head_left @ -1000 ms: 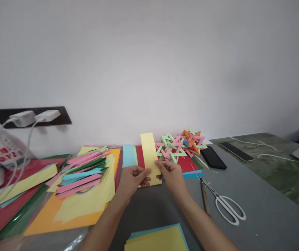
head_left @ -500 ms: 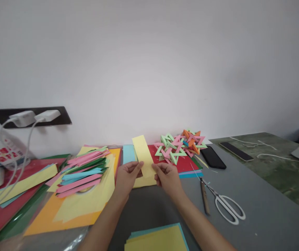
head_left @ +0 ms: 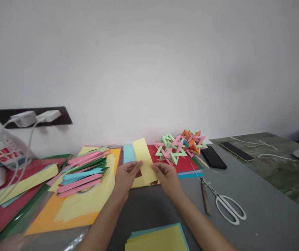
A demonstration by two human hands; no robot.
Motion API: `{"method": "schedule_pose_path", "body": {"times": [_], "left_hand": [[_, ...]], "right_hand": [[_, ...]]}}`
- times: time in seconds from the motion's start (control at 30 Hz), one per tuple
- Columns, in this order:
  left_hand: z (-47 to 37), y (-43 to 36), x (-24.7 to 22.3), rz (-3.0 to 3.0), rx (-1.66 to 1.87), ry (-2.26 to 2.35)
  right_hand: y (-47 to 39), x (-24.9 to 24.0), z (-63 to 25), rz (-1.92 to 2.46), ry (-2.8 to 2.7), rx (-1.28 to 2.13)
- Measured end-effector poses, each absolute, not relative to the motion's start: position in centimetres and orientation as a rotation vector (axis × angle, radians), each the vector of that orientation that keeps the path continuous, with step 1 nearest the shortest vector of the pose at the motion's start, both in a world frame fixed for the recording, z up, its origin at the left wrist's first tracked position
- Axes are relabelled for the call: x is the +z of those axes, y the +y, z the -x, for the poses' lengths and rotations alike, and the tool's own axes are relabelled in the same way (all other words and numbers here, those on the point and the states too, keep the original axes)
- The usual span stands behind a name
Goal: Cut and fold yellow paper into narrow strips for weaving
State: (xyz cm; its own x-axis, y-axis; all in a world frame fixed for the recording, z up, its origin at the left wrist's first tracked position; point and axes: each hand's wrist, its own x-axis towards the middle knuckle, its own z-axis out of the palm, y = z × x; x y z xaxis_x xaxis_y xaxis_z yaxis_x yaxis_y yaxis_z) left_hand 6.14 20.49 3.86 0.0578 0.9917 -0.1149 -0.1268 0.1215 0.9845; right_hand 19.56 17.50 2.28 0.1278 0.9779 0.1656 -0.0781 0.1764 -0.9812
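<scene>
A pale yellow paper strip point(head_left: 144, 157) is held up between both hands, its upper end leaning a little left. My left hand point(head_left: 126, 176) pinches its left edge with thumb and fingers. On the opposite edge, my right hand point(head_left: 167, 175) pinches the strip in the same way. Behind the strip lie light blue paper point(head_left: 128, 153) and red paper point(head_left: 185, 168). Folded paper stars point(head_left: 170, 149) in green and pink rest on the red sheet, beside another one point(head_left: 194, 141) with orange parts. Below the hands is a stack of yellow and blue paper point(head_left: 159, 240).
White-handled scissors point(head_left: 230, 209) and a brown-handled tool point(head_left: 205, 198) lie to the right. A black phone point(head_left: 213, 157) sits behind them. Many coloured strips point(head_left: 83, 174) are piled on yellow and orange sheets point(head_left: 60, 223) at left. White charger cables point(head_left: 29, 150) hang from a wall socket point(head_left: 65, 116).
The yellow strip's upper end has dropped slightly and tilted a bit. Both hands keep their pinch on it, with only small finger shifts.
</scene>
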Motion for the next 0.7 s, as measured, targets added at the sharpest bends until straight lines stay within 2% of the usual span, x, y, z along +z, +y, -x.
{"method": "schedule_pose_path", "body": {"times": [0.27, 0.7], "left_hand": [[-6.44, 20.22, 3.23, -1.178, 1.082, 1.111], [-6.06, 21.03, 3.06, -1.114, 1.189, 1.154]], "right_hand": [[17.67, 2.43, -19.89, 1.065, -1.077, 1.019], [17.96, 1.56, -20.06, 1.074, -1.107, 1.142]]}}
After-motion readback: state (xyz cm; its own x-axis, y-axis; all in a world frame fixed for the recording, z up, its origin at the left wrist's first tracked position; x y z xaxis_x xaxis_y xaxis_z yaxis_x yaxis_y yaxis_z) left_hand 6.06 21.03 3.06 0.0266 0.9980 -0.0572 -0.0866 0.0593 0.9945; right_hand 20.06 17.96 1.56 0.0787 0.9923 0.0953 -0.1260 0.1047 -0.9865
